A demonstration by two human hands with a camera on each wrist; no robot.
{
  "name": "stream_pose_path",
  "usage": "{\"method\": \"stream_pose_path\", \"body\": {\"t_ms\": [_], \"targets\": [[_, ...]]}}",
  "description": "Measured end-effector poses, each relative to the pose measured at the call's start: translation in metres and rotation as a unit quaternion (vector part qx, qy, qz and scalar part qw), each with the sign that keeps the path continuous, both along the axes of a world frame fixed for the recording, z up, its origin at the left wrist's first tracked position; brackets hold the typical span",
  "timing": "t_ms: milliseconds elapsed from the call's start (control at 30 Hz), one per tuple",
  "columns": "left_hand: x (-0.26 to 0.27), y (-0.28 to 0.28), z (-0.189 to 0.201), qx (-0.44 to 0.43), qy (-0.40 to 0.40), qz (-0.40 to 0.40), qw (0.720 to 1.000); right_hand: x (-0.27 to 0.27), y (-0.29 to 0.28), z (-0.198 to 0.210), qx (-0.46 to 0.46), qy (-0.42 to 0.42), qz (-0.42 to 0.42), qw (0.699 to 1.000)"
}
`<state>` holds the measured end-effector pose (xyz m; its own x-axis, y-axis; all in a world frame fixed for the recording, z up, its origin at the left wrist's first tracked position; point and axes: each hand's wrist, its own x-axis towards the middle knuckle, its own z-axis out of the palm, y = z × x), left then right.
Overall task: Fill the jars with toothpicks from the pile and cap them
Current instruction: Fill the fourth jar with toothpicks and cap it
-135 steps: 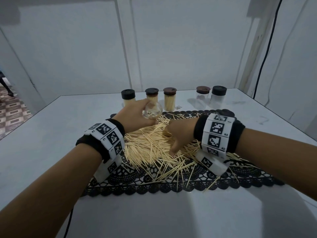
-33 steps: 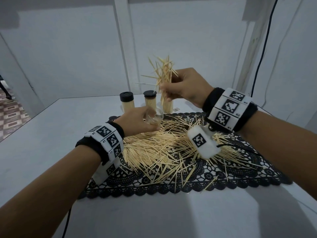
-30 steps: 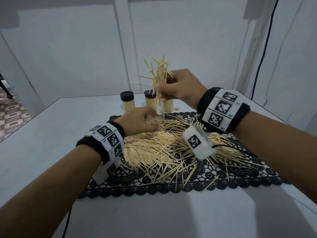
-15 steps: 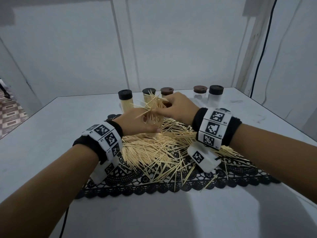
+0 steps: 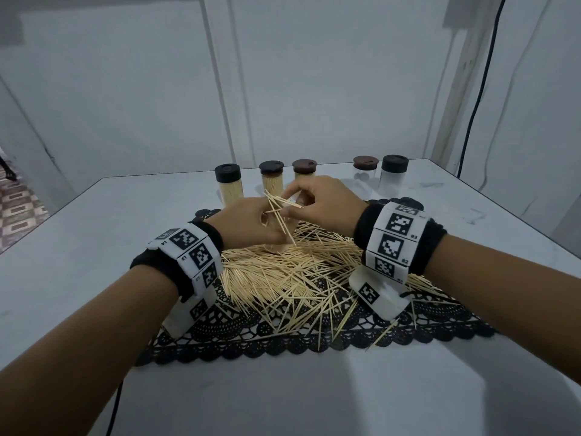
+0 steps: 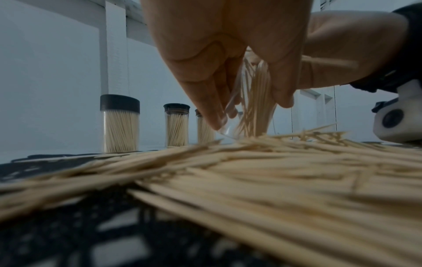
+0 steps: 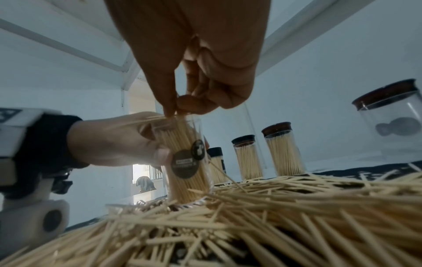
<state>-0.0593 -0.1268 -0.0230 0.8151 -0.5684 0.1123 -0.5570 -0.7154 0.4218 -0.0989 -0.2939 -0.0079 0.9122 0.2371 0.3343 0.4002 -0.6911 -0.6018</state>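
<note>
Here the left hand (image 7: 109, 142) grips an uncapped clear jar (image 7: 187, 162) packed with toothpicks, standing in the pile (image 5: 283, 272). Directly above, the right hand (image 5: 323, 206) pinches toothpicks at its mouth. Beyond both hands stand three capped full jars (image 5: 229, 187) and two capped jars without toothpicks (image 5: 393, 174).

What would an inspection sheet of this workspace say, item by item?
Surface: white table under a black lace mat.
Job's things: toothpick pile on the mat; open jar, part filled; three filled capped jars behind; two capped jars without toothpicks at right.
Clutter: nothing seen.
Grips: left hand holds the open jar; right hand pinches toothpicks at its mouth.
Cables: black cable on the right wall.
Surroundings: white walls, tiled floor at left.
</note>
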Motion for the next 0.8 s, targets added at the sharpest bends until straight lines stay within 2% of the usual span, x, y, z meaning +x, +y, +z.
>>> {"method": "stream_pose_path", "body": {"t_ms": [133,333,500,600,733,800], "targets": [[-0.0014,-0.0010,0.0008,-0.007,0.002,0.005,1.000,-0.0012,-0.0003,-0.0024,0.023,-0.044,-0.006,0.999],[-0.0043,-0.0011,0.0036,-0.008,-0.016,0.004,1.000,-0.0031,0.0054,-0.0030,-0.005,-0.095,0.025,0.995],[-0.0058,-0.0014,0.0063,-0.023,-0.032,0.010,0.999,-0.0010,0.0052,-0.0039,0.056,-0.172,-0.014,0.983],[-0.0043,-0.0012,0.0055,-0.025,-0.045,0.011,0.999,-0.0027,0.0036,-0.0028,0.067,-0.163,-0.010,0.984],[-0.0036,-0.0014,0.0041,-0.039,-0.050,0.007,0.998,0.0013,0.0038,-0.0083,-0.031,-0.100,0.000,0.994],[-0.0037,-0.0013,0.0042,-0.051,-0.058,0.009,0.997,0.0019,0.0055,-0.0092,-0.020,-0.080,0.004,0.997]]}}
